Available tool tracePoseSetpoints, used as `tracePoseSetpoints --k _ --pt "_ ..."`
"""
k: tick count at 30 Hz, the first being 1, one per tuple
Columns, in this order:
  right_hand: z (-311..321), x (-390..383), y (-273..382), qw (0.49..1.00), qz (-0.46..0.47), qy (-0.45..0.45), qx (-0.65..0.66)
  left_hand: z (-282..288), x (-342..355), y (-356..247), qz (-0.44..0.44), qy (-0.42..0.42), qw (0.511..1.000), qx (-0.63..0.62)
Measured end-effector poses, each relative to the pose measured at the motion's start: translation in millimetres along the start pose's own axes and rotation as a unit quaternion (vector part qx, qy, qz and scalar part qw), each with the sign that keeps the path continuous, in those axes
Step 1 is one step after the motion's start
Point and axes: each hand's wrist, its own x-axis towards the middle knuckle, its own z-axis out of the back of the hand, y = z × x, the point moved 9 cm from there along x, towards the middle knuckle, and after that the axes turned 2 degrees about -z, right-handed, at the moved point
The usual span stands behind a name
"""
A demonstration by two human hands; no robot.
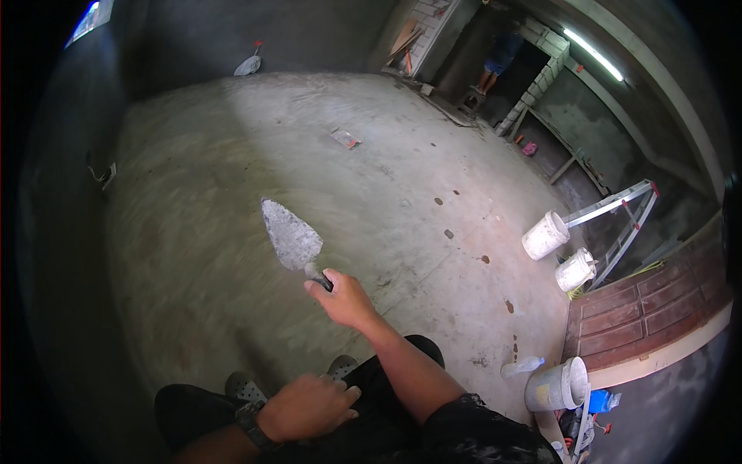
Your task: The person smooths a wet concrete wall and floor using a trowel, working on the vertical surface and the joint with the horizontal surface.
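My right hand [344, 300] is closed round the dark handle of a pointed trowel [291, 234]. Grey, mortar-like residue coats the trowel's flat blade, which points away and to the left above the floor. My left hand [308, 407], with a dark watch [253, 424] at its wrist, rests low over my dark-clothed lap. Its fingers are curled in and nothing shows in them. Below the hands, my grey shoes [246, 387] stand on the concrete floor [201, 309].
White buckets [546, 235] stand by an aluminium ladder [618, 203] at right. Nearer are a plastic bottle [522, 366], a larger bucket [556, 385] and a brown panelled door [641, 309] lying sideways. A flat tool [345, 138] lies mid-floor. A person [502, 58] stands raised in the far doorway.
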Motion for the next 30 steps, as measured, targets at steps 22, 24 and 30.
tracePoseSetpoints --k 22,24,30 --pt "-2.9 1.9 -3.1 1.000 0.013 -0.011 0.000 2.3 0.7 -1.8 -0.019 -0.030 0.998 0.042" --pt "-3.2 2.3 -3.9 1.000 0.010 -0.011 -0.004 2.0 1.0 -1.4 -0.020 -0.031 0.998 0.048" --pt "-0.8 2.8 -8.8 1.000 0.014 -0.027 0.001 -5.5 6.1 1.2 -0.004 0.016 0.999 0.034"
